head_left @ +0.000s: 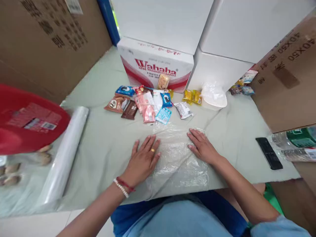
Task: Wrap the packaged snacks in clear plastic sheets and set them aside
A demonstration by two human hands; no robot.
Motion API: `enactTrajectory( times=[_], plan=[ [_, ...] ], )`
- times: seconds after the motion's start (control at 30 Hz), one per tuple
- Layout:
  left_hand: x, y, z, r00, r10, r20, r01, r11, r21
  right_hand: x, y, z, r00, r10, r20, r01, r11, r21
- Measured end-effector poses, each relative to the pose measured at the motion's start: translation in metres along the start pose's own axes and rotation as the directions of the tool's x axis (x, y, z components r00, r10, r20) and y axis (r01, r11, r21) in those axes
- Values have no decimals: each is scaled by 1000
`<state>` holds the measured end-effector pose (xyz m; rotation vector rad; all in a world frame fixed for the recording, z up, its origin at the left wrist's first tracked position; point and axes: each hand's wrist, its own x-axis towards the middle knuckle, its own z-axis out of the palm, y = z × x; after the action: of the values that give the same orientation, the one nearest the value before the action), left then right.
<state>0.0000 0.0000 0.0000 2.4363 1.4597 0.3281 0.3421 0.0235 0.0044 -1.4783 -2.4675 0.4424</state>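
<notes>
One head-worn camera, looking from above the wearer's blue shirt point(182, 217), facing forward and down across the worktop point(103, 158). From where I'm standing, it's sitting near: left hand point(143, 161) and right hand point(203, 148) showing mid-frame, white boxes point(163, 23) closing off the far side.

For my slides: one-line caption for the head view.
Left hand and right hand at either side of clear plastic film, wrapped snacks and a Wahaha box beyond.

fingers point(155, 145) flat on clear plastic point(181, 171)
</notes>
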Motion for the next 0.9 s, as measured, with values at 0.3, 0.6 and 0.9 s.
enactTrajectory(
  times=[0.3,0.6,0.9],
  plan=[
    [23,23,-22,949,59,-309,-59,998,7,-14,-67,-4,955,-185,-231,231,954,193],
    [47,18,4,1000,-6,-21,9,994,108,-10,31,-28,970,241,-42,-244,965,-97],
    [47,20,-2,995,-94,26,92,993,69,-48,-50,-18,998,-45,-40,45,999,-15]
  ],
)
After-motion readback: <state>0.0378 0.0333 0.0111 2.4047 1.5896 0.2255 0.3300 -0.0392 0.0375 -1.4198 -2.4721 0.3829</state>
